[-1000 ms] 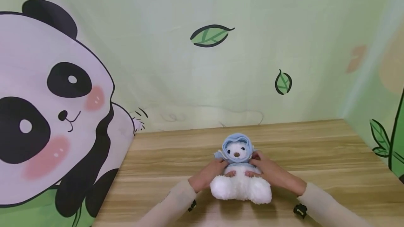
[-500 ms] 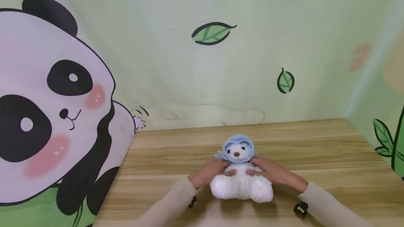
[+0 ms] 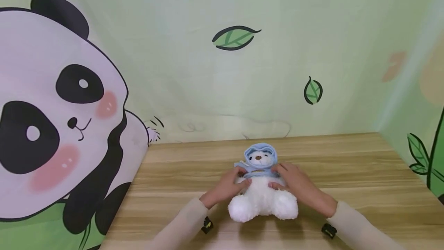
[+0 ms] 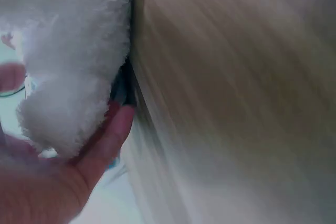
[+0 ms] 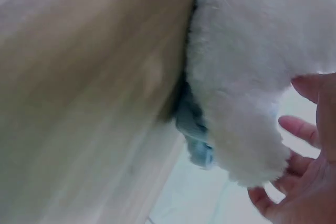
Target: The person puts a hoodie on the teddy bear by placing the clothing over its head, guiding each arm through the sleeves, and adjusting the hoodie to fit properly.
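Note:
A white plush bear point(image 3: 261, 196) in a blue hooded top point(image 3: 258, 171) sits on the wooden table, leaning back, with its hood round its face. My left hand point(image 3: 227, 186) holds the bear's side, thumb on the belly and fingers at the blue top. On the opposite side my right hand point(image 3: 298, 184) holds it the same way, fingers over the edge of the top. White fur point(image 4: 73, 66) fills much of the left wrist view, my fingers against it. In the right wrist view, curved fingers point(image 5: 299, 129) lie beside the fur. The bear's back is hidden.
The wooden table point(image 3: 180, 165) extends around the bear, its back edge meeting a pale green backdrop point(image 3: 173, 68) printed with leaves and a large panda point(image 3: 69, 119). Small black devices point(image 3: 328, 230) show beneath both wrists.
The bear's head has tipped back, so its face points higher and more of the blue top shows. My fingers have come from behind its sides to the front of the top.

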Demonstrator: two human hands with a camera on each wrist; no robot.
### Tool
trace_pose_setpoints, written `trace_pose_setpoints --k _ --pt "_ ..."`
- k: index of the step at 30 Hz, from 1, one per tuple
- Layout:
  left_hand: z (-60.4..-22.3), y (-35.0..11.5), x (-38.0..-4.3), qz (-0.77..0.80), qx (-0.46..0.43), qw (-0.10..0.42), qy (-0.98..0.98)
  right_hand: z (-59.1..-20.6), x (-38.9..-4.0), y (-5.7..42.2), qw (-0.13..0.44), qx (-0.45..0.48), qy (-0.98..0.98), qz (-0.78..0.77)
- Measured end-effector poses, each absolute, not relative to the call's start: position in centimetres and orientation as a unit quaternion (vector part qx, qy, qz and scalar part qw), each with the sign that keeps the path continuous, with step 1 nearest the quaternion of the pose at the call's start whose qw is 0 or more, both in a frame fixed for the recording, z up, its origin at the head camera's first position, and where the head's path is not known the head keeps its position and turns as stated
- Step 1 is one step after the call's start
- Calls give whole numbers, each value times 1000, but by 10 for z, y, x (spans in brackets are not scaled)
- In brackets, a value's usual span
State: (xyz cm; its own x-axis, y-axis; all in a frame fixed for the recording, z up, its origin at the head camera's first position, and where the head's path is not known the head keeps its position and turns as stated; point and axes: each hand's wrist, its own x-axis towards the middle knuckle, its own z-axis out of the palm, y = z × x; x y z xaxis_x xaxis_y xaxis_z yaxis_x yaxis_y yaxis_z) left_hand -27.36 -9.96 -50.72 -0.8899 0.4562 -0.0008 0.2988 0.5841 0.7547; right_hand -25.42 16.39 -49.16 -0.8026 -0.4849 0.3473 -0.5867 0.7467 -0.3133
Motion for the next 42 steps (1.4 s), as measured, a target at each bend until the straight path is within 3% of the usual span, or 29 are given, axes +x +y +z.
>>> trace_pose_setpoints --k 3,6,11,18,26,32,37,42 --pt "-506 -104 -273 479 140 139 855 -486 -256 165 116 312 -918 218" --pt "-508 -108 -270 529 83 220 815 -483 -258 166 83 338 -906 243" --pt "-515 -110 -268 581 70 293 756 -486 -262 168 69 370 -890 257" --pt "-520 -107 -268 644 52 281 710 -496 -262 164 85 364 -882 286" --pt "-503 -107 -264 691 76 232 681 -501 -259 160 102 340 -877 325" --pt "-498 -107 -264 695 101 199 684 -503 -265 160 28 293 -853 431" --pt "-504 -100 -261 686 63 173 704 -498 -268 159 -47 234 -827 509" --pt "-502 -91 -256 689 40 198 696 -492 -269 157 19 246 -865 438"
